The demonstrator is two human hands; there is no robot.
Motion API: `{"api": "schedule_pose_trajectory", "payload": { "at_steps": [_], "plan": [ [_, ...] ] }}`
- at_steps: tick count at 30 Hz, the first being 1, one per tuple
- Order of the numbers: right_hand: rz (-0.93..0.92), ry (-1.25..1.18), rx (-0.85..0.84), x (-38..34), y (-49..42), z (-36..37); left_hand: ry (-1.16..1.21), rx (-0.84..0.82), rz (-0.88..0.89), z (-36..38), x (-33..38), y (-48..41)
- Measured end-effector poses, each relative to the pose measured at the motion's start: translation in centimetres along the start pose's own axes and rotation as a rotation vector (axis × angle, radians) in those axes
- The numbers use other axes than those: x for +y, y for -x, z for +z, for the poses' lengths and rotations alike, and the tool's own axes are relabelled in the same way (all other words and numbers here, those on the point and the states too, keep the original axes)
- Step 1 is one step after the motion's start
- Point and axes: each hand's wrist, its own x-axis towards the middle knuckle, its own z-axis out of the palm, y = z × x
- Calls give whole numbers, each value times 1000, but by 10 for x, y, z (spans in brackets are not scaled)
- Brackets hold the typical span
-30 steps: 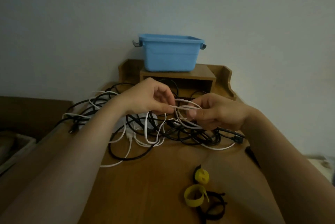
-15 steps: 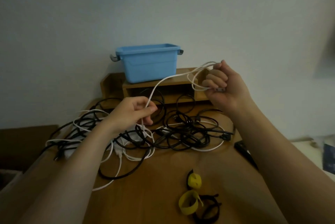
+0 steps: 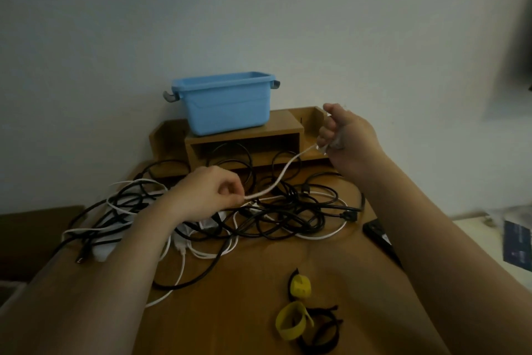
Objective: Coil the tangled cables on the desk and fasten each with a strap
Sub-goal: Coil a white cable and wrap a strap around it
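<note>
**A:** Where are the hands?

**B:** Both are over the table. The left hand is low, just above the tangle of cables, with thumb and forefinger pinching a white cable. The right hand is raised, further back and to the right, in front of the right end of the wooden shelf. Its fingers are curled into a fist round the same white cable. Something white shows inside the fist, but I cannot tell whether it is loops or a plug.

**A:** And the stretch between them?

**B:** It hangs in a slack curve from the left pinch up to the right fist, clear of the table and passing over the black cables.

**A:** The rest of the cables?

**B:** The tangle lies across the middle of the table, black and white cables crossing one another. It spreads toward the left edge, under the left forearm.

**A:** The straps?

**B:** They lie loose on the near part of the table, well apart from the tangle. There are two yellow straps curled into rings, and black straps touching the nearer yellow one.

**A:** Anything else?

**B:** A blue bin stands on top of the wooden shelf, against the wall. A dark flat object lies at the table's right edge, partly hidden by the right forearm.
</note>
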Motion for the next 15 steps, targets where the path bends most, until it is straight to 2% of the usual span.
{"api": "schedule_pose_trajectory", "payload": {
  "at_steps": [2,4,7,9,12,15],
  "plan": [
    [-59,285,-122,0,9,6,50,-112,75,-2,9,2],
    [-97,537,-288,1,19,12,119,-154,132,-5,16,3],
    [-91,776,-537,8,30,22,248,-178,206,-14,24,9],
    [-25,838,-678,14,33,26,320,-87,247,-17,27,13],
    [118,847,-854,22,36,26,400,148,270,-21,25,13],
    [214,736,-904,24,36,26,430,309,244,-21,19,11]
  ]
}}
